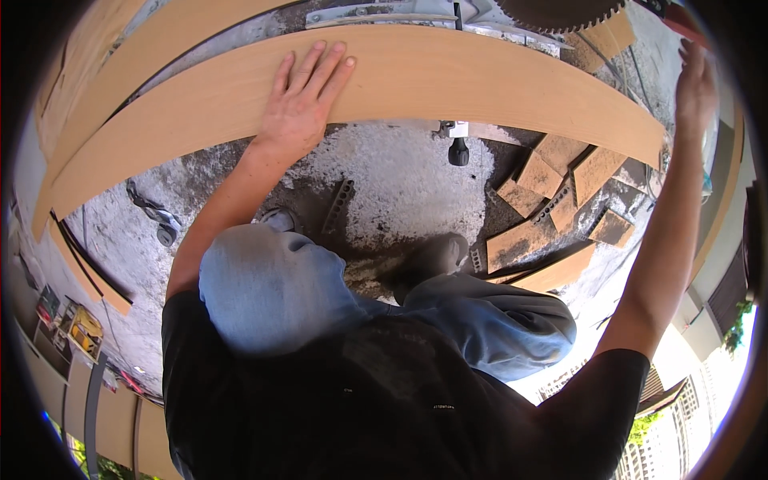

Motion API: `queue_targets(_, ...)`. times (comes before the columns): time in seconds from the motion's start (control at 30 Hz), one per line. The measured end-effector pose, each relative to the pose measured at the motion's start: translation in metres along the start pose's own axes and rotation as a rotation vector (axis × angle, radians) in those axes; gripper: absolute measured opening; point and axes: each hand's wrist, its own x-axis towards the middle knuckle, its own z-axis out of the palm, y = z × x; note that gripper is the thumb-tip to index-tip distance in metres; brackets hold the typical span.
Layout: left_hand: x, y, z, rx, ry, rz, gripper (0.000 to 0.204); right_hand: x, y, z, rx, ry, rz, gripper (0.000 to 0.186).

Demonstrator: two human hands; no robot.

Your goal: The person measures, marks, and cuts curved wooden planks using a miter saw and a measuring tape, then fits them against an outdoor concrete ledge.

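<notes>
My left hand (304,108) lies open and flat on a long light-wood board (480,80), which looks curved in the fisheye view. My right hand (694,88) is raised at the upper right, fingers extended near the red part (678,24) of a saw with a toothed circular blade (552,12); whether it touches the saw is unclear. Metal saw framework (368,16) shows behind the board, and a clamp with a black knob (458,148) sticks out below it.
Wood offcuts (540,172) lie on the dusty floor (416,184) at the right. A dark tool (160,216) and more boards (88,264) are at the left, beside a yellow box (84,328). My knees and shoe occupy the lower middle.
</notes>
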Motion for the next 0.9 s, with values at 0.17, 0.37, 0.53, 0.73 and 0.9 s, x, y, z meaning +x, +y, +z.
queue_targets(0.17,0.009,0.006,0.008,-0.020,0.020,0.017,0.082,-0.213,0.112,0.089,-0.056,-0.284,-0.001,0.066)
queue_targets(0.37,0.022,0.017,-0.003,-0.084,0.008,0.030,0.078,-0.222,0.130,0.156,-0.021,-0.185,0.009,0.059)
queue_targets(0.53,0.044,0.033,-0.002,-0.146,0.006,0.044,0.074,-0.197,0.161,0.158,-0.014,-0.156,-0.069,0.057)
queue_targets(0.73,0.053,0.034,-0.001,-0.137,0.001,0.059,0.072,-0.195,0.162,0.167,-0.001,-0.137,-0.042,0.057)
queue_targets(0.9,0.067,0.047,-0.005,-0.097,-0.062,0.101,0.072,-0.194,0.190,0.165,0.003,-0.129,-0.052,0.056)
